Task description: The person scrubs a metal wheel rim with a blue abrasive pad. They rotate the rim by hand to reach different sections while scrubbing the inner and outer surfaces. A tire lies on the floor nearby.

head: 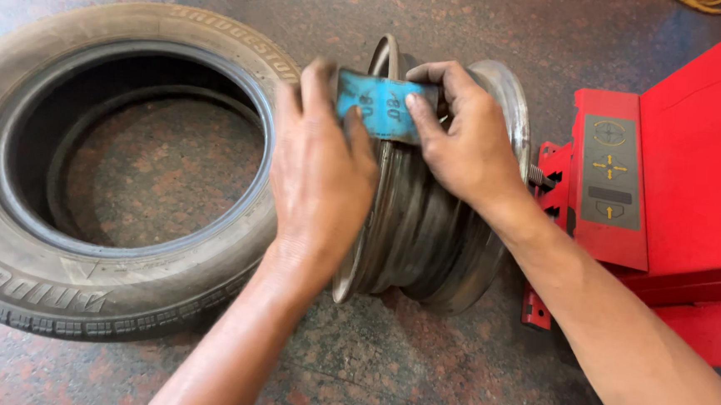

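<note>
Now both your hands, left hand (321, 171) and right hand (464, 142), pinch the blue sandpaper strip (381, 105) over the bare wheel rim (425, 231) mounted on the red machine (679, 180); keep it taut and flat.

A speckled stone floor (416, 381), reddish-brown mottled with grey, is seen across the whole view; it looks worn and smudged with dark marks. To the left of the grip, a black rubber tyre (6, 272) is laid flat on the floor, and the same speckled surface is shown through its open centre. To the right of the grip, a red machine (695, 190) is placed, with a grey panel (611, 172) of yellow arrow symbols set on its sloped top. Far above and to the right, a yellow cable (706, 5) is just caught at the frame's edge. Even, soft light is cast, without hard shadows.
</note>
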